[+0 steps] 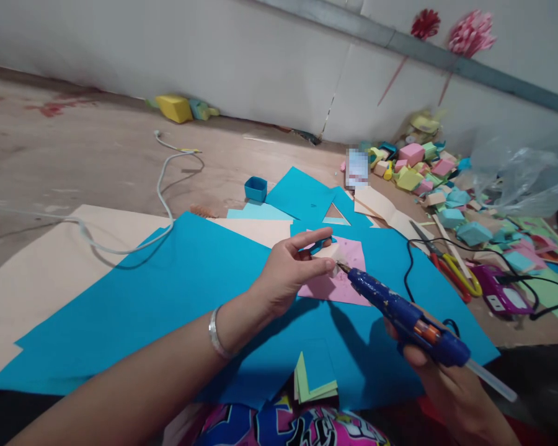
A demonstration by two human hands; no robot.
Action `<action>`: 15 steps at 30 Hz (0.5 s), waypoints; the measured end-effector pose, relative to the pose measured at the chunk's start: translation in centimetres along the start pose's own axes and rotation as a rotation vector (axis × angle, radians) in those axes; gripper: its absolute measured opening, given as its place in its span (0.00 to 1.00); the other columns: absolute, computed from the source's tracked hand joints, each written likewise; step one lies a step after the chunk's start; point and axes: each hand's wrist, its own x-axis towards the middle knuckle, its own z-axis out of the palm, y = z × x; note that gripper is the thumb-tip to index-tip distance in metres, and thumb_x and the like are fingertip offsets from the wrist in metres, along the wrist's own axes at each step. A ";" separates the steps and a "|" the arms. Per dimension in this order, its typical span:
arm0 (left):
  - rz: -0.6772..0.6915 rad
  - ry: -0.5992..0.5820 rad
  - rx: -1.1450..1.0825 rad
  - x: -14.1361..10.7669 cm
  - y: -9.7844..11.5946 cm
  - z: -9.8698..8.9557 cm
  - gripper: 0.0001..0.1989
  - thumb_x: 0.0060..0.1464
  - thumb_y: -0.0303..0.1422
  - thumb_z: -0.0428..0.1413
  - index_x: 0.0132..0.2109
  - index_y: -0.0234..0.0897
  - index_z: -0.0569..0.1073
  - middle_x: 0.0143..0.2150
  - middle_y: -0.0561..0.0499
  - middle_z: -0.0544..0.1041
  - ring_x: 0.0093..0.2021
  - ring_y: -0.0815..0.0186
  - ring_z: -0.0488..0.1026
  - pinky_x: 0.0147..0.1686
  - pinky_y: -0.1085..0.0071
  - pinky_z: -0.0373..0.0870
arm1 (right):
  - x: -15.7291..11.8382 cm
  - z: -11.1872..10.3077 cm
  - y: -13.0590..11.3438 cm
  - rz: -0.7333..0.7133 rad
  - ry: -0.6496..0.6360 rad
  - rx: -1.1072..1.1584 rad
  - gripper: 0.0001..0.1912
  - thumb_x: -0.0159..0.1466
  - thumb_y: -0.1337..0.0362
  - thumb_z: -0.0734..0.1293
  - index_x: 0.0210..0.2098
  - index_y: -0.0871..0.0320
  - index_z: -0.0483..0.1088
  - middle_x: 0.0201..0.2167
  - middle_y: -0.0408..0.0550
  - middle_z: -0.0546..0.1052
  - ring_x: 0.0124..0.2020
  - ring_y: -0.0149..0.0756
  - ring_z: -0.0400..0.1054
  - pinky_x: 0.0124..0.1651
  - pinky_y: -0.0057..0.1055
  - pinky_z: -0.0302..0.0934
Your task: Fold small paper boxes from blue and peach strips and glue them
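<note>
My right hand (430, 362) is wrapped round a blue glue gun (402, 316), with a clear glue stick poking from its back end. The gun's metal tip points left, at my left hand (297, 263). Between thumb and fingers, my left hand pinches a small cream paper piece (332, 253); a bit of blue paper shows by the fingers. Beneath lies a pink paper square (353, 291) on large blue sheets (214, 279). Near my lap stand small green and blue paper pieces (320, 368).
A small blue paper box (255, 189) sits behind the sheets. At right are scissors (446, 266), a purple power socket (500, 291) with a black cord, a phone (357, 168), many coloured paper boxes (411, 176) and a plastic bag (516, 179). A white cable (160, 186) crosses the left.
</note>
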 end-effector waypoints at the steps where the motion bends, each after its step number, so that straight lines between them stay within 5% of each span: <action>1: -0.005 -0.002 0.004 0.0 0.0 0.0 0.29 0.35 0.28 0.73 0.50 0.39 0.81 0.46 0.46 0.78 0.35 0.68 0.76 0.38 0.69 0.74 | -0.1 0.0 0.1 0.005 0.017 0.004 0.23 0.63 0.44 0.66 0.51 0.51 0.71 0.35 0.48 0.79 0.32 0.42 0.76 0.31 0.29 0.71; 10: 0.008 -0.031 0.016 0.0 0.2 0.2 0.28 0.35 0.27 0.73 0.49 0.38 0.82 0.46 0.46 0.77 0.36 0.67 0.75 0.38 0.67 0.75 | 0.9 -0.4 -1.9 -0.042 -0.061 0.011 0.20 0.63 0.42 0.65 0.39 0.52 0.74 0.30 0.47 0.78 0.29 0.41 0.74 0.28 0.30 0.67; 15: 0.012 -0.001 0.047 0.0 0.4 0.2 0.28 0.35 0.28 0.73 0.48 0.38 0.82 0.45 0.46 0.78 0.34 0.67 0.75 0.34 0.70 0.72 | 0.9 -0.5 -1.1 0.014 0.012 0.005 0.19 0.62 0.45 0.67 0.43 0.52 0.73 0.32 0.48 0.79 0.30 0.42 0.74 0.31 0.31 0.68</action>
